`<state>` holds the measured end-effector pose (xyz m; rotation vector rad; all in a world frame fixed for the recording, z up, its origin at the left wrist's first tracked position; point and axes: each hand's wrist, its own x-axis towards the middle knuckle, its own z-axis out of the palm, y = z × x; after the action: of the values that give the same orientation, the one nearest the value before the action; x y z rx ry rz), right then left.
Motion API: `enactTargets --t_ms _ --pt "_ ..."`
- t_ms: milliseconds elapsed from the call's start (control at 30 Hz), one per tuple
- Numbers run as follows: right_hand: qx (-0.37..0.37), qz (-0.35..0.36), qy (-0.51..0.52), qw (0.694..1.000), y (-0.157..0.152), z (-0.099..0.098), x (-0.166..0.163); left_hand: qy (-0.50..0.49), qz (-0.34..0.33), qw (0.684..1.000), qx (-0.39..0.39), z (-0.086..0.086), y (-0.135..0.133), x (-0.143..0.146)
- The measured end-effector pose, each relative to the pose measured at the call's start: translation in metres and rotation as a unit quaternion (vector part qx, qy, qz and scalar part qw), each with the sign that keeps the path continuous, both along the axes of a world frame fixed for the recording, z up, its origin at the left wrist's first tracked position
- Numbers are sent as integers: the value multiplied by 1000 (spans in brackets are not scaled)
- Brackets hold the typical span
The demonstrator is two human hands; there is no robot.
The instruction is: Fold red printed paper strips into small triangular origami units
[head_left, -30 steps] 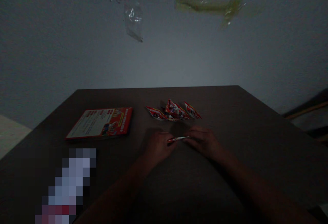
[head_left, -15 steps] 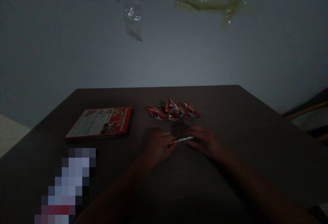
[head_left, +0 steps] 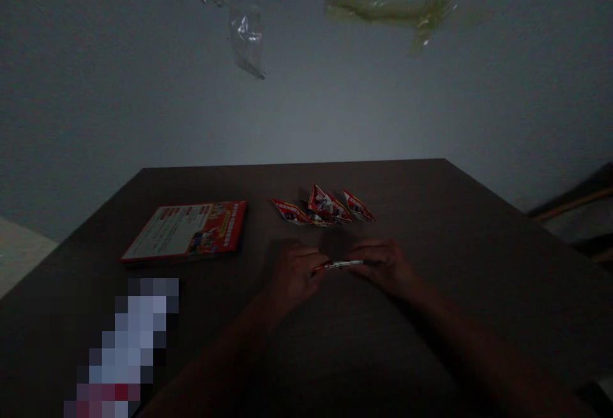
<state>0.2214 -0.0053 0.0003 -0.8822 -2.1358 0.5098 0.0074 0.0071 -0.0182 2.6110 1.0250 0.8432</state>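
Note:
Seen nearly edge-on, a thin red-and-white packet [head_left: 338, 265] is held low over the table between both hands. My left hand [head_left: 297, 271] is closed on its left end. My right hand [head_left: 385, 268] pinches its right end, fingers bent. Just beyond the hands lie several crumpled red wrappers [head_left: 330, 206] with printed pictures, like the packet in colour. Dim light hides the fingertips and the packet's print.
A flat red-and-white printed box or book [head_left: 184, 233] lies at the left of the dark wooden table [head_left: 407, 191]. Nearer me at the left is a pixelated, blurred-out object [head_left: 127, 335]. A grey wall [head_left: 335, 105] with peeling tape rises behind the table.
My right hand's fingers have closed in more on the packet's right end, and the packet lies more level. The wrappers and the flat printed item have stayed put.

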Motion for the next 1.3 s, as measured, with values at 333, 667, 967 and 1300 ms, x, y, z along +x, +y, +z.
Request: enactTargets --t_ms 333,667,967,1300 --pt "-17 3 34 999 -1 0 1 -19 -4 1000 -3 1 -1 -1" --pt "20 17 33 999 1 3 -1 -19 -6 1000 7 0 0 1" --pt "53 50 15 997 -2 8 -12 10 -22 998 49 -1 -1 4" --pt "59 74 31 995 -3 8 -13 3 -35 997 73 -2 -1 6"
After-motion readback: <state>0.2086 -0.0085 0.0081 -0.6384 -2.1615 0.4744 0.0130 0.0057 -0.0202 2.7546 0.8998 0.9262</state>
